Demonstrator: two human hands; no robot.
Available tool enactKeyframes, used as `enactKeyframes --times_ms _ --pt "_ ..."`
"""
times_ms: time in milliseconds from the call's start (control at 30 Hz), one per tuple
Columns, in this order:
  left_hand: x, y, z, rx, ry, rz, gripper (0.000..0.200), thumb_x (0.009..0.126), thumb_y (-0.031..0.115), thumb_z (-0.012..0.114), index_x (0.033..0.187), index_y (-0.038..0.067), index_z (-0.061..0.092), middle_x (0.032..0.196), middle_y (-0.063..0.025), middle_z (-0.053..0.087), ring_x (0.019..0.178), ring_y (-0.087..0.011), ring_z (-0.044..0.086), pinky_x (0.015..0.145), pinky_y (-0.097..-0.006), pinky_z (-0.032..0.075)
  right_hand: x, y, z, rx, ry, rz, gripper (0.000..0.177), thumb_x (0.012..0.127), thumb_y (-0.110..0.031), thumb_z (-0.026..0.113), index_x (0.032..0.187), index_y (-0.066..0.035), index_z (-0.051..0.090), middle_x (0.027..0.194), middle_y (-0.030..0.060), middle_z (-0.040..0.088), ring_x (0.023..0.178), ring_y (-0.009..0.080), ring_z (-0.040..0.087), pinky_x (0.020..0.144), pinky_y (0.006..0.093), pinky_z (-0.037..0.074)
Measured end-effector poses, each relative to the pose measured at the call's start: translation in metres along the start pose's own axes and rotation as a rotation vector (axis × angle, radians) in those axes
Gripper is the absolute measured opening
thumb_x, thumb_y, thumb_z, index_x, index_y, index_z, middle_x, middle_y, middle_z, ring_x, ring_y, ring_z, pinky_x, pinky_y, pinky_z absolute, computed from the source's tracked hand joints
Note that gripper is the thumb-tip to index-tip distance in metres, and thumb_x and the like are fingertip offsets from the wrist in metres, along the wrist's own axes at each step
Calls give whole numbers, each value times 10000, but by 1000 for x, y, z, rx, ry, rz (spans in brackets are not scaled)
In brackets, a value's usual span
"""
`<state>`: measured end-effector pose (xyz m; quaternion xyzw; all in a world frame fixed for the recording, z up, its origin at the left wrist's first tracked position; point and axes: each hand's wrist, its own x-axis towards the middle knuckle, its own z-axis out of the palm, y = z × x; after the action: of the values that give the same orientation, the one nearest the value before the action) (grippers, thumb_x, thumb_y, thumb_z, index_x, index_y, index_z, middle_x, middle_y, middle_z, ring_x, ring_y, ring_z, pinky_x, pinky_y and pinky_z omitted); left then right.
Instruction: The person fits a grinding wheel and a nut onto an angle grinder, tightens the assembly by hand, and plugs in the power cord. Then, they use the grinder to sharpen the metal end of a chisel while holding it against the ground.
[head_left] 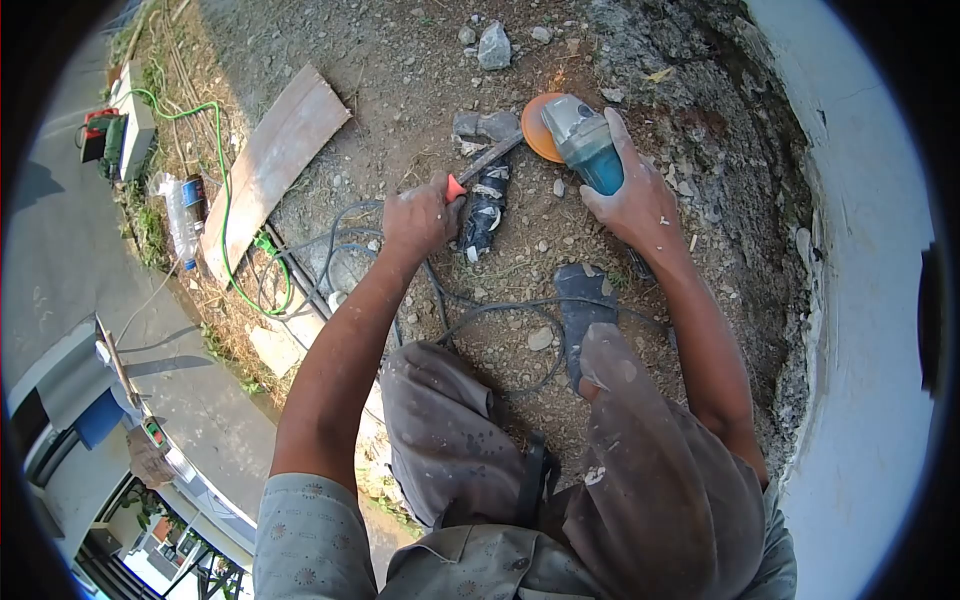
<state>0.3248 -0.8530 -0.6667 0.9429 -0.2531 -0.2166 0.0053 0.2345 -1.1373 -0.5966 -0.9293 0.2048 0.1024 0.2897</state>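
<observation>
My right hand (pixel 645 205) is wrapped round a teal and grey angle grinder (pixel 590 150). Its orange disc (pixel 541 128) meets the tip of a metal chisel (pixel 492 155), and faint orange sparks show above the disc. The chisel's red-orange handle end (pixel 455 188) sticks out of my left hand (pixel 422 215), whose fingers are closed round it. Below the chisel, a dark wrapped object (pixel 484 215) with pale patches lies on the dirt beside my left hand.
A long wooden board (pixel 275 165) lies at the left, with a green cable (pixel 222 150) across it. Dark cable loops (pixel 480 310) run near my boot (pixel 585 310). Plastic bottles (pixel 180 220) stand further left. A pale wall (pixel 870 300) bounds the right; a rock (pixel 494 47) lies ahead.
</observation>
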Motion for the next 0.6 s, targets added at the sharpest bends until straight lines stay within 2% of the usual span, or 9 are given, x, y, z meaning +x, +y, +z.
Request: enactKeyframes --times_ms 600 --pt "1 4 -5 -42 -66 -50 371 967 463 563 1152 143 531 959 -144 735 945 -368 704 813 -509 480 -11 -3 6 11 26 -52 987 761 -280 756 1598 -280 232 1076 226 668 1000 413 683 882 511 546"
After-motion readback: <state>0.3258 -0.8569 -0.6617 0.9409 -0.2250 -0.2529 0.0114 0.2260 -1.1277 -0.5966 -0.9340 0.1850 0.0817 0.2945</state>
